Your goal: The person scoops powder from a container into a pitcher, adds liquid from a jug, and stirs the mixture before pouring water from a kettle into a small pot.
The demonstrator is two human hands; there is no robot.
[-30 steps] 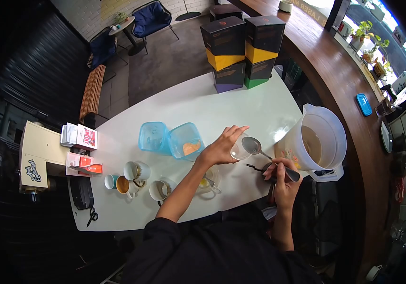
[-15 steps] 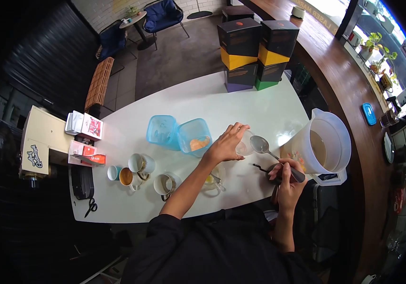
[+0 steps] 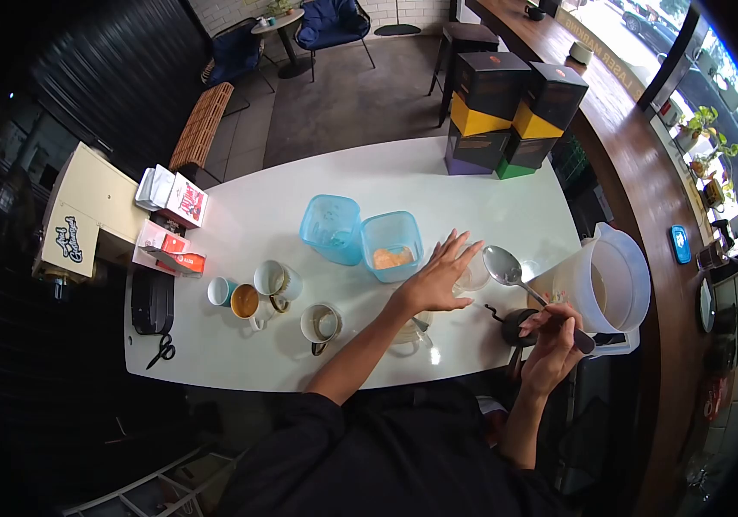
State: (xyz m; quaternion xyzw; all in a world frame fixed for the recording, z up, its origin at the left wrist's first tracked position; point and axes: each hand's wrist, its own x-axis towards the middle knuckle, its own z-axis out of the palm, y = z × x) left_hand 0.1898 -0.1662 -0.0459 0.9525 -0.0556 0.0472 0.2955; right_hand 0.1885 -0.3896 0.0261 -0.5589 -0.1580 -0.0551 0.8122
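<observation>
My left hand (image 3: 440, 280) is held over the white table with its fingers spread, right beside a small clear cup (image 3: 475, 276). A large metal spoon (image 3: 502, 264) is gripped by its handle in my right hand (image 3: 551, 349); its bowl overlaps the cup's right side in this view. Just right of the spoon stands a big translucent pitcher (image 3: 632, 284) with cloudy liquid inside. A black pot-like item with a thin crank (image 3: 520, 327) sits beside my right hand. Under my left wrist is a glass cup (image 3: 412, 334) with a utensil in it, partly hidden.
Two blue plastic tubs (image 3: 332, 228) stand mid-table, one with orange contents. Several mugs (image 3: 270, 280) are grouped at left, near scissors (image 3: 162, 351) and a black case (image 3: 152, 302). Stacked black boxes (image 3: 491, 82) occupy the far right corner. A wooden counter (image 3: 619, 142) runs along the right.
My left hand's fingers have spread wider beside the clear cup. My right hand still grips the spoon, with its fingers shifted on the handle. The whole view has moved slightly.
</observation>
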